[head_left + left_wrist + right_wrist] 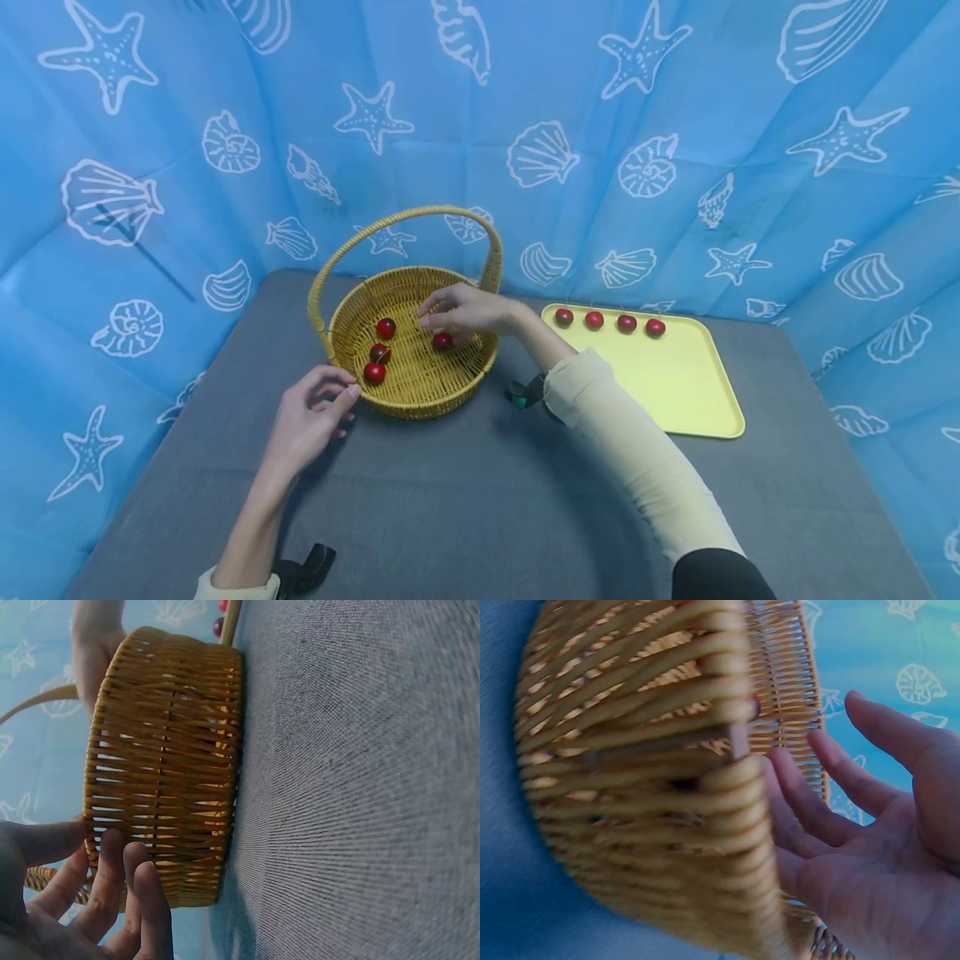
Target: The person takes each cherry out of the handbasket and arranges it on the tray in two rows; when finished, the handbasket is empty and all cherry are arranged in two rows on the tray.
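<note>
A round yellow wicker basket (416, 408) with a tall arched handle stands on the grey cloth. My left hand (311, 417) pinches its near left rim between thumb and fingers; in the left wrist view, fingertips (112, 847) lie against the woven side. Over the right part of the basket reaches my right hand (468, 310), its fingers loosely spread and holding nothing. Just below them lies a dark red cherry (442, 341). More cherries (375, 372) rest at the left inside the basket. From the right wrist view, the right hand (870, 847) dips past the basket's rim (757, 840).
A pale yellow tray (675, 400) lies right of the basket, partly behind my right sleeve. Several cherries (626, 323) with stems sit in a row along its far edge. A blue curtain (465, 108) printed with shells and starfish surrounds the table (450, 517).
</note>
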A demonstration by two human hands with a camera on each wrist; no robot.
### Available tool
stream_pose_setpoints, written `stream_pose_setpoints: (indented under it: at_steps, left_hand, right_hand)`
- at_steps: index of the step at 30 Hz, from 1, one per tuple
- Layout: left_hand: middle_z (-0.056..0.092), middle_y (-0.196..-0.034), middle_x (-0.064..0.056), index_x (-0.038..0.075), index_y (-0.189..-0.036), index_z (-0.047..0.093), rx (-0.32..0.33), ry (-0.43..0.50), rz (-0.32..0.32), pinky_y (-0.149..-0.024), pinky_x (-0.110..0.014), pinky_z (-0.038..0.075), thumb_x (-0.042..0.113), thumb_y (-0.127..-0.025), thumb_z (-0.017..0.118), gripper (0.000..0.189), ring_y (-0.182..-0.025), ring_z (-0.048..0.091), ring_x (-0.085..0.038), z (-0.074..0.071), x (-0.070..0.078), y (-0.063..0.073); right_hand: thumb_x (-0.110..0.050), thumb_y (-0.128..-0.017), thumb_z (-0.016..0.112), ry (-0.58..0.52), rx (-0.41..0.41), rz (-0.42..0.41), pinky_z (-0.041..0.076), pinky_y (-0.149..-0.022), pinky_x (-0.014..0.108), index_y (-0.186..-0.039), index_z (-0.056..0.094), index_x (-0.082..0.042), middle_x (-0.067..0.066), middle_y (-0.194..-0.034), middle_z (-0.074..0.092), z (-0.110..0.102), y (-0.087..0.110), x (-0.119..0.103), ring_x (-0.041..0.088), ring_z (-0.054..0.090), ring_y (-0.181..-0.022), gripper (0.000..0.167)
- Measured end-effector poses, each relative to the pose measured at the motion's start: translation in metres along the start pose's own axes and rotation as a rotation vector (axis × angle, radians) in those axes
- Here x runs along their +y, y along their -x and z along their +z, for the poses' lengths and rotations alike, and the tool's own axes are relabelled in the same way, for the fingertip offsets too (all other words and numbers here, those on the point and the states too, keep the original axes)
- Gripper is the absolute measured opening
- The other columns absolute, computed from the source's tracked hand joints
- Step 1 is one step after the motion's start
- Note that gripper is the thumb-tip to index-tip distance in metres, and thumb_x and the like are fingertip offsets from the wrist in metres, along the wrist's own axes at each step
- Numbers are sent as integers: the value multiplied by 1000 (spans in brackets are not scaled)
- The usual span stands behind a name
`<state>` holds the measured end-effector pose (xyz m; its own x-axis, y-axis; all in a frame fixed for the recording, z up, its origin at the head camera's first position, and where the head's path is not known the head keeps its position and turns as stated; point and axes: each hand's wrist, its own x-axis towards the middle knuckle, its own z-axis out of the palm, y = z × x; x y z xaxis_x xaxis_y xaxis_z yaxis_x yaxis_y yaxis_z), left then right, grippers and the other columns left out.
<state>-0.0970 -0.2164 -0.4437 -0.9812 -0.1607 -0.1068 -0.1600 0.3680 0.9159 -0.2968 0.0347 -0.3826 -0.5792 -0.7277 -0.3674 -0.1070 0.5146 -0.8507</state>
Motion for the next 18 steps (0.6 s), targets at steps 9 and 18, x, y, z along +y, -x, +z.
stream_pose_setpoints:
  at_steps: [9,18]
  left_hand:
    - [76,-116,-20,11,-129,65,-3,-7,-3,-69,-35,64,30,-107,71,29,-88,76,-24,-1,0,-1]
    - [75,-113,-25,9,-126,66,3,11,29,-67,-37,65,27,-107,71,26,-86,77,-28,0,-1,0]
  right_hand:
    - [-31,-110,65,-67,-36,-10,53,-118,57,-152,55,-6,20,-157,55,-2,-21,-21,40,53,-150,50]
    - [-23,-112,62,-112,-30,-5,49,-123,56,-155,53,-4,17,-160,56,-3,-40,-26,40,56,-148,48]
